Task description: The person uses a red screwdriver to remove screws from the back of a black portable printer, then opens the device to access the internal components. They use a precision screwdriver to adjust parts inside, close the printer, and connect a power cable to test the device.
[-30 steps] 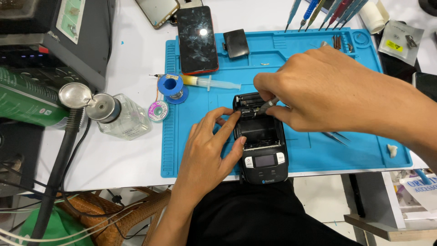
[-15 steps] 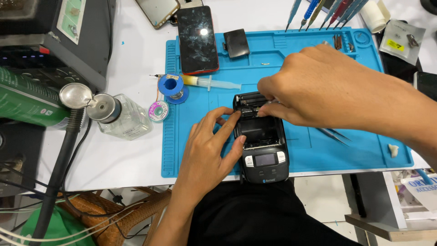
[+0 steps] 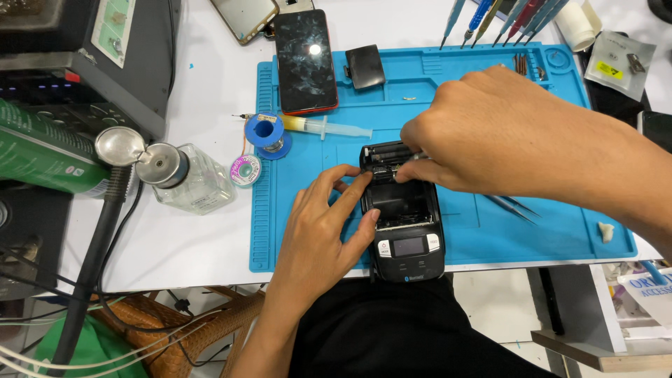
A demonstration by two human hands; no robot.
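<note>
Tool tip hidden under right hand (image 3: pixel 490 133)

Both hands (image 3: pixel 318 231) and forearms are seen bare; no sleeves, gloves, rings or watch are shown. The fingers (image 3: pixel 350 196) are tipped with short, plain nails. The lap is covered by plain black cloth (image 3: pixel 392 329).

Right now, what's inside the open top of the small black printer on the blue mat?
Inside the small black printer, an empty dark bay and a black roller show; the right hand covers whatever its fingertips grip.
</note>
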